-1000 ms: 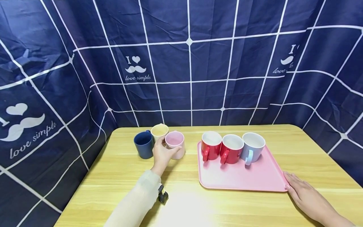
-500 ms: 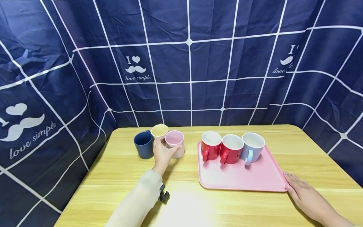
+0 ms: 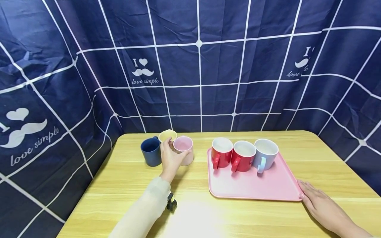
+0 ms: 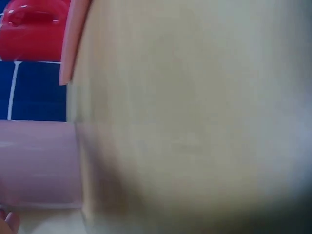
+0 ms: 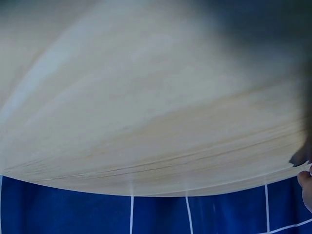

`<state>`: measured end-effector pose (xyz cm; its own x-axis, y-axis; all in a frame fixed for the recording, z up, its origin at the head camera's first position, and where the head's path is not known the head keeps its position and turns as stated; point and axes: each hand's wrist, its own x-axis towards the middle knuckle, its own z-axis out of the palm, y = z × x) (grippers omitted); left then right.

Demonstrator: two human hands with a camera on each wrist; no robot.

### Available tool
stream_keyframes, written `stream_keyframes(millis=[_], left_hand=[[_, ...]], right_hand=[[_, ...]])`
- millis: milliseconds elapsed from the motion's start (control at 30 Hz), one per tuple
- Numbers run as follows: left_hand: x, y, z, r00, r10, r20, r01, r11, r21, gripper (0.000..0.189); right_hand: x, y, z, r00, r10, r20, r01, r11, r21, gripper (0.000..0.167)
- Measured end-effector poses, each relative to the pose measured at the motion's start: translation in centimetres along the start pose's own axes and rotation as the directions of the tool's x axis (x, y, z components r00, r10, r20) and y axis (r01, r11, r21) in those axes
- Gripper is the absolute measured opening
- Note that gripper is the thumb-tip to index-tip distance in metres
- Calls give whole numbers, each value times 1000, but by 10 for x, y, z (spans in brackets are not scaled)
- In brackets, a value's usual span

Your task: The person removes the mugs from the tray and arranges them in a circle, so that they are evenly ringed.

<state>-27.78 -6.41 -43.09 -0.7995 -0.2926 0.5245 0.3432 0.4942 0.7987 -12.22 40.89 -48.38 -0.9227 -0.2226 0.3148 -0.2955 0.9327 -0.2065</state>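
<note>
Pink inside and out, the mug (image 3: 183, 144) stands upright.

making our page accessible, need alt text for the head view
A left hand spans a pink mug between thumb and fingers, beside a dark blue mug and yellow mug on a table. A right hand touches a pink tray bearing two red mugs and a light blue mug.
</note>
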Motion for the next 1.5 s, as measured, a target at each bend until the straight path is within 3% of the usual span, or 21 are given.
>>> stream_keyframes(millis=[167, 500, 800, 967, 1100, 1267, 1500], left_hand=[[16, 15, -6, 998, 58, -28, -59, 998, -13, 91], [53, 58, -23, 995, 97, -32, -98, 995, -17, 103], [67, 100, -27, 988, 152, -15, -153, 986, -61, 106], [64, 117, -21, 981, 193, 9, -191, 978, -86, 103], [55, 122, -13, 972, 229, 53, -224, 971, -83, 102], [37, 115, 0, 950, 286, 121, -278, 957, -81, 99], [7, 98, 17, 947, 218, 236, -204, 975, -82, 92]], right_hand=[[0, 0, 0, 1000, 3, -4, -3, 1000, 1, 46], [-1, -1, 0, 1000, 15, 2, -15, 1000, -1, 47], [-1, -2, -1, 1000, 24, 20, -24, 1000, 7, 47], [-1, -1, -1, 999, 26, 21, -26, 1000, 4, 47], [-1, -1, -1, 999, 35, 27, -35, 999, 8, 47], [-2, -1, -1, 999, 32, 24, -32, 999, 14, 47], [-2, -1, 0, 1000, 13, -1, -13, 1000, 5, 47]])
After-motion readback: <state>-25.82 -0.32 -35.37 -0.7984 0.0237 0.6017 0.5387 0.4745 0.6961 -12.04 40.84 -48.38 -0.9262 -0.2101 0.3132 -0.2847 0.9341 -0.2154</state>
